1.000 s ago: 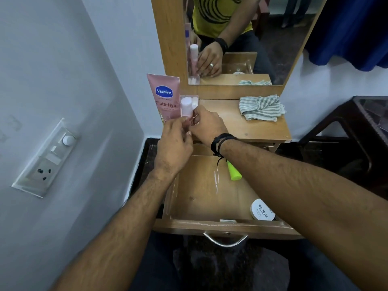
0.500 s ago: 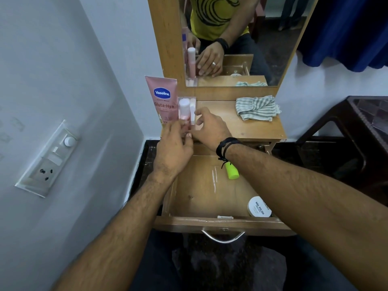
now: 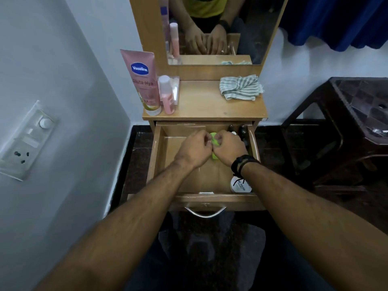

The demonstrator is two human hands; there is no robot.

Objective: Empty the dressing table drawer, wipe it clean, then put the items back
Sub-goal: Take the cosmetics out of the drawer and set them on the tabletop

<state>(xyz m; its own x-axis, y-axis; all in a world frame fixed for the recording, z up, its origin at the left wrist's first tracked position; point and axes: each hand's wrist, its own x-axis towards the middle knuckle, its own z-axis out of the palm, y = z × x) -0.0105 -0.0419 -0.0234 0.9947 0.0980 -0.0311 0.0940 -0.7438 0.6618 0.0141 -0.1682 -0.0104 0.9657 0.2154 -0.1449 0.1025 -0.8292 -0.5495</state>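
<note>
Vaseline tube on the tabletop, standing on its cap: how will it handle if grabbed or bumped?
The Vaseline tube looks tall over a narrow cap, so probably tippy. It stands close beside the pink bottle, which a bump might topple. Its soft-looking body likely squashes under a hard grip.

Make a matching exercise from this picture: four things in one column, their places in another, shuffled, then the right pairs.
Things:
1. Vaseline tube
2. striped cloth
3. green item
4. white round tub

Places:
A. front right corner of the drawer
B. right side of the tabletop
C. between both hands, in the drawer
D. left edge of the tabletop, standing cap-down

Pairs: 1-D, 2-B, 3-C, 4-A
</note>
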